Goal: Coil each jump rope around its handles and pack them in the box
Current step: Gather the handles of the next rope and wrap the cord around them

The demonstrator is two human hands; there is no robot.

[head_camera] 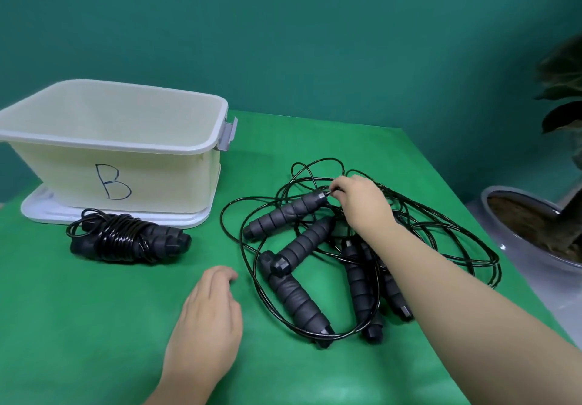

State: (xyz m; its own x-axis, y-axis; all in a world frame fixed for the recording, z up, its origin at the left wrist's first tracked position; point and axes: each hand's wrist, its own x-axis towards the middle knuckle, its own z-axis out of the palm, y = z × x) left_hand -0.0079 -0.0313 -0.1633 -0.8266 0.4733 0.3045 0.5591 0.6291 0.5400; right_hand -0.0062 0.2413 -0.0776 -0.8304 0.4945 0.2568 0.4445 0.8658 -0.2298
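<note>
A tangle of black jump ropes (441, 228) with several grey foam handles lies on the green table, right of centre. My right hand (362, 203) reaches into it and pinches the cord at the tip of the far handle (283, 214). One coiled jump rope (126, 241) lies wound around its handles in front of the box. The cream box (126, 146), marked "B", stands at the far left on its white lid (41, 212). My left hand (211, 316) rests flat on the table with its fingers loosely curled, holding nothing.
The green table (94, 326) ends at the right, where a grey plant pot (516, 231) with a dark-leaved plant stands beyond its edge. A teal wall runs behind. The box has a grey latch (228, 134) on its right end.
</note>
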